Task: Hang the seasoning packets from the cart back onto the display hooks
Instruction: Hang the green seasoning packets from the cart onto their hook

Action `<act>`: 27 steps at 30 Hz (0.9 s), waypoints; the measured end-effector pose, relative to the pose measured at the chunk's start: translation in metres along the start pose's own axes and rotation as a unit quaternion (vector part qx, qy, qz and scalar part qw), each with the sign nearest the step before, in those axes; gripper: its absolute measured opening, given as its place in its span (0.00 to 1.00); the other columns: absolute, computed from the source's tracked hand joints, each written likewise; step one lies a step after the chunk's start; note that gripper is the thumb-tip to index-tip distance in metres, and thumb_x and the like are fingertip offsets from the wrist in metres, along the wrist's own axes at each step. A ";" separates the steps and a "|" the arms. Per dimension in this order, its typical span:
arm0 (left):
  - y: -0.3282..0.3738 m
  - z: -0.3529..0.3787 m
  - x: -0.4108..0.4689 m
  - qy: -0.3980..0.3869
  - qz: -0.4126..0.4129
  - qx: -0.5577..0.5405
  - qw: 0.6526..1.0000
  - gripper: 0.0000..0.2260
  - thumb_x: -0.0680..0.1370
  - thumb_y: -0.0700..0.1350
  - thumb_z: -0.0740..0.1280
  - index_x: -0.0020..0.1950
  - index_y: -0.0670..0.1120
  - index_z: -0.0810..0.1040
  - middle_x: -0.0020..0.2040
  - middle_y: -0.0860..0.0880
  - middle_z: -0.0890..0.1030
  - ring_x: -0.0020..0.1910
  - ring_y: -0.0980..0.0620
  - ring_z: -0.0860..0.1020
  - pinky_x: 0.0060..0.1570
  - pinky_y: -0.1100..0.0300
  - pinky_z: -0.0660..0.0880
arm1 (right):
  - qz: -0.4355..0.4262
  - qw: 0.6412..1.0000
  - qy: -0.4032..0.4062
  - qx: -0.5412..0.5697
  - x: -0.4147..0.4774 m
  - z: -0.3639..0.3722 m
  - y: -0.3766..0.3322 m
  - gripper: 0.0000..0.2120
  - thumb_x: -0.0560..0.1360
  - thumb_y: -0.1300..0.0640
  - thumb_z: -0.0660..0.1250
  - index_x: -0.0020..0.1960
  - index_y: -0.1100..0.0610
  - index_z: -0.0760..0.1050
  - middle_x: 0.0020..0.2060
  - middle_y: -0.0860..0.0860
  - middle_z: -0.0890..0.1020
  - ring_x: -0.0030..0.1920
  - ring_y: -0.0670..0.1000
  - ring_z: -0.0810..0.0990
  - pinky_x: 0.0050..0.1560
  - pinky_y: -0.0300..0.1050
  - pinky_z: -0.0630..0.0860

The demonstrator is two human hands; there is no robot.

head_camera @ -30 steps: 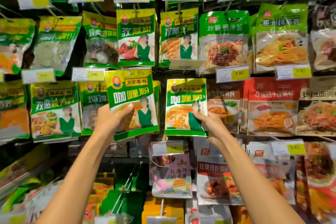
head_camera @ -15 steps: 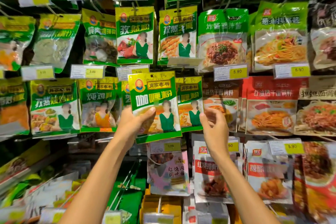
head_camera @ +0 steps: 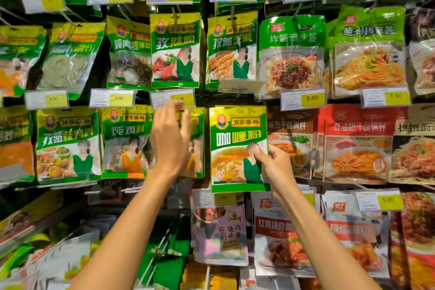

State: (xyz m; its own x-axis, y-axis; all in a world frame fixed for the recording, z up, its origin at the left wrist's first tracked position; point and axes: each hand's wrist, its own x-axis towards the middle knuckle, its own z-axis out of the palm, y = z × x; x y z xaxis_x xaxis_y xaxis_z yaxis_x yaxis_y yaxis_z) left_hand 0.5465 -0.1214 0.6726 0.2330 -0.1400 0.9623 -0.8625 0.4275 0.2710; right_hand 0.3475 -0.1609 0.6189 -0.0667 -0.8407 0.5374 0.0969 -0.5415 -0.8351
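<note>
A green and yellow curry powder packet is held up in front of the display in the middle row. My right hand pinches its right edge, thumb on the front. My left hand is raised to the left of it with loosely curled fingers, just below a yellow price tag. It is in front of the hanging packets on that hook and grips nothing I can see. The hook itself is hidden behind the fingers.
Rows of seasoning packets hang on hooks all round, with a stew chicken packet to the left and red noodle sauce packets to the right. More packets hang below. A bare hook with a clear tag holder juts out above the curry packet.
The curry packet passed from my left hand to my right hand and moved right. My left hand let go and rose toward the price tag.
</note>
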 end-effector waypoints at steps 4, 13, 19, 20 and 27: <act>-0.025 0.005 0.037 0.012 0.110 0.148 0.983 0.18 0.81 0.44 0.59 0.69 0.38 0.69 0.66 0.38 0.72 0.64 0.40 0.70 0.65 0.50 0.64 | -0.004 1.000 0.018 -0.004 0.012 -0.001 -0.003 0.02 0.76 0.56 0.69 0.46 0.54 0.79 0.44 0.53 0.84 0.48 0.54 0.82 0.49 0.52 0.79; -0.047 0.017 0.044 -0.069 0.161 0.191 0.966 0.18 0.80 0.44 0.62 0.66 0.35 0.69 0.63 0.36 0.74 0.63 0.38 0.72 0.68 0.45 0.65 | 0.017 0.999 0.037 -0.024 0.031 0.000 0.003 0.18 0.76 0.57 0.69 0.49 0.74 0.73 0.39 0.59 0.75 0.40 0.55 0.74 0.40 0.52 0.72; -0.048 0.015 0.044 -0.072 0.170 0.173 0.967 0.17 0.81 0.44 0.61 0.66 0.36 0.70 0.61 0.37 0.74 0.62 0.39 0.72 0.68 0.46 0.65 | 0.004 0.988 0.086 -0.125 0.035 0.005 0.008 0.23 0.74 0.54 0.70 0.27 0.54 0.62 0.16 0.43 0.65 0.26 0.46 0.62 0.30 0.41 0.56; -0.048 0.015 0.044 -0.072 0.170 0.170 0.968 0.17 0.81 0.44 0.61 0.66 0.36 0.70 0.61 0.37 0.74 0.62 0.39 0.72 0.67 0.46 0.65 | -0.002 0.985 0.096 -0.146 0.035 0.006 0.008 0.23 0.74 0.54 0.70 0.25 0.52 0.62 0.15 0.43 0.66 0.24 0.43 0.61 0.28 0.39 0.55; -0.048 0.015 0.045 -0.072 0.165 0.166 0.969 0.18 0.80 0.45 0.62 0.66 0.35 0.69 0.63 0.37 0.74 0.64 0.39 0.71 0.69 0.47 0.63 | -0.038 0.967 0.143 -0.209 0.031 0.005 0.010 0.22 0.73 0.50 0.71 0.27 0.54 0.64 0.24 0.49 0.66 0.28 0.47 0.63 0.32 0.45 0.58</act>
State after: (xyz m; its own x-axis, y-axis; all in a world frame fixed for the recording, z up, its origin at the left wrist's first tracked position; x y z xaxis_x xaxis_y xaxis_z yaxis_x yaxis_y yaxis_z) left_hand 0.5916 -0.1619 0.7021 -0.1253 -0.1775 0.9761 -0.9820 0.1621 -0.0966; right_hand 0.3510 -0.1924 0.6279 -0.3362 -0.7302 0.5948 -0.3242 -0.5032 -0.8010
